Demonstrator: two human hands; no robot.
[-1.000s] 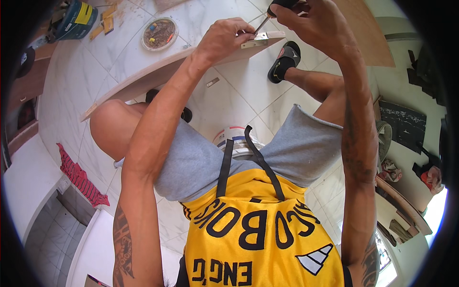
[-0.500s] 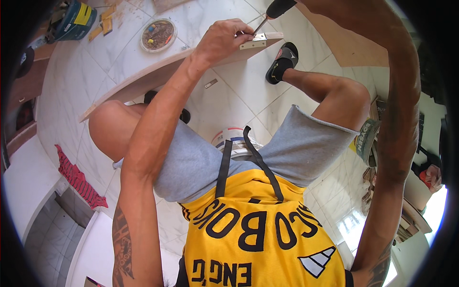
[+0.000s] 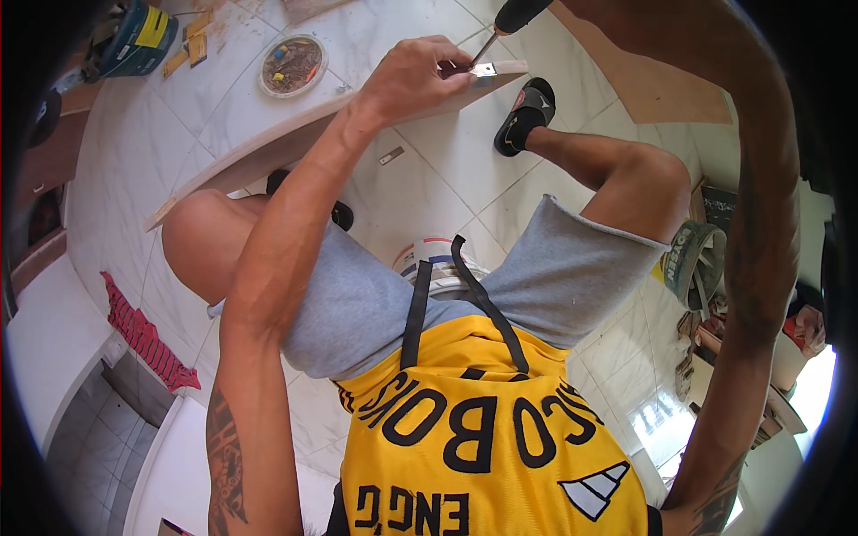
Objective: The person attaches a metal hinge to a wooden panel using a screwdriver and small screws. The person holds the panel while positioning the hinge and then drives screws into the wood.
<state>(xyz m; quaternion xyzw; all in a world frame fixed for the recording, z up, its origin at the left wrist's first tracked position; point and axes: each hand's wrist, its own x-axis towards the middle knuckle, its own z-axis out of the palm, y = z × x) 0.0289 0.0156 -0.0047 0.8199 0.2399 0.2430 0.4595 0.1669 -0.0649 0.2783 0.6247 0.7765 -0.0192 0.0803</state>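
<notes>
Pinching a small metal bracket [image 3: 483,70] flat against the board [image 3: 295,134] end so it cannot shift, the left hand [image 3: 416,76] is closed on it while a screwdriver [image 3: 500,27] tip meets it just beside; the right hand seems out of view.

Bright daylight floods the white tiled floor [image 3: 447,179], glaring at the lower right rim, with soft shadows under the board [image 3: 268,147], sharp focus centrally and strong fisheye bending and dark vignette at the edges.
</notes>
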